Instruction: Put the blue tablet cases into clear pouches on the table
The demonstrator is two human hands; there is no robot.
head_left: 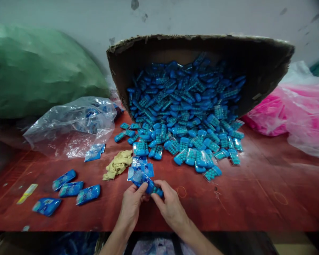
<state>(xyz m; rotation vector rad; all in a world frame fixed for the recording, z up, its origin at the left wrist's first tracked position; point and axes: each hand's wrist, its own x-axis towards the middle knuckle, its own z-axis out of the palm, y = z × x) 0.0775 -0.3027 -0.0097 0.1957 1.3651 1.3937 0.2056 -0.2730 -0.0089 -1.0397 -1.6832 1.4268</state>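
Both of my hands are closed on a small blue plastic box of little balls [156, 191], near the front of the red table. My left hand [131, 203] grips its left end, where a printed blue label or wrapper shows. With thumb and fingers, my right hand [170, 202] pinches the right end, where the blue balls show through. Just beyond the hands lie printed blue labels [148, 169]. A crumpled yellow cloth [118, 164] rests to their left. Several labelled blue boxes [88, 194] lie at the left of the table.
A large cardboard carton [266, 67] lies open towards me, a heap of blue boxes [180, 106] spilling onto the table [255, 191]. Left are a clear plastic bag [66, 131] and a big green sack [39, 74]. Pink bags [305, 109] sit at right.
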